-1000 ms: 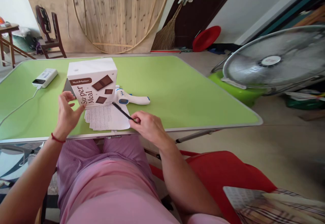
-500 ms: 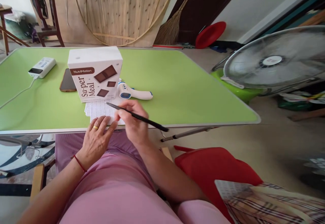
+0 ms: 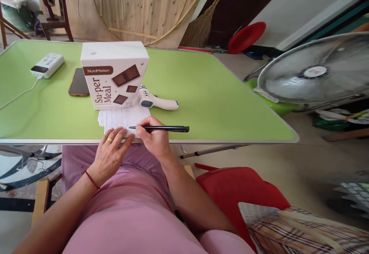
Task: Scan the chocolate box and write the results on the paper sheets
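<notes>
My right hand (image 3: 154, 136) grips a black pen (image 3: 173, 128), its tip pointing left, low over the sheets of paper (image 3: 118, 119). Whether the tip touches the paper I cannot tell. Rows of small handwriting cover much of the top sheet. My left hand (image 3: 111, 150), with a gold ring, lies flat with fingers stretched out on the paper's near edge. Just behind the sheets a white NutriMotion box (image 3: 115, 79) stands upright, partly on the paper. To the box's right rests a white and blue infrared thermometer (image 3: 158, 101).
On the green table (image 3: 207, 104) a phone (image 3: 79, 82) lies partly behind the box, and a white power bank (image 3: 47, 65) with a cable is further left. A large fan (image 3: 314, 71) stands beyond the right edge. A red chair (image 3: 230, 185) is at my right.
My right hand has brought the pen tip lower and nearer me on the paper, and the pen now lies almost level. The view has tilted down slightly; my left hand keeps its place.
</notes>
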`<state>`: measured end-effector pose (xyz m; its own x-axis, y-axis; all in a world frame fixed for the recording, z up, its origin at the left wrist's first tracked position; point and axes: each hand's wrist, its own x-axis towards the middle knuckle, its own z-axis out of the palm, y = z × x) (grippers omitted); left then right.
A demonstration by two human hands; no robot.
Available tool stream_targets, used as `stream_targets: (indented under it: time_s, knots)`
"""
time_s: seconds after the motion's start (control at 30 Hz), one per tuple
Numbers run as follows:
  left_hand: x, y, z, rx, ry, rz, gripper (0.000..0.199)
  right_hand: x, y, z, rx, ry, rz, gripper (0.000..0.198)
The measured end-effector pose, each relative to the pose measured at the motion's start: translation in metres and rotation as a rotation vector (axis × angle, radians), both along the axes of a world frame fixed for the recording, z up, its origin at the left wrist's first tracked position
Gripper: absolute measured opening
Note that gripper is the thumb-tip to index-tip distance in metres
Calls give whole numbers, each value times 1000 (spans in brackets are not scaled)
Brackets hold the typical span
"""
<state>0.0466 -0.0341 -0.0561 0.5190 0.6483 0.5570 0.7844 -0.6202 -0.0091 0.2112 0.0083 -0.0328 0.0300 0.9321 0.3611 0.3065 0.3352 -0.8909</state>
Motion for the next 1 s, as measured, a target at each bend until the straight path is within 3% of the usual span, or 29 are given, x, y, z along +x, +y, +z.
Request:
stream_targets:
  time_s: [0.17,1.0]
  knots:
    - [0,0,0,-3,-19,-2,34,-1,-1,-4,59,-50,11,11]
    - [1,0,2,-13,-17,28,36,-3,0,-4,25,-135,15,12]
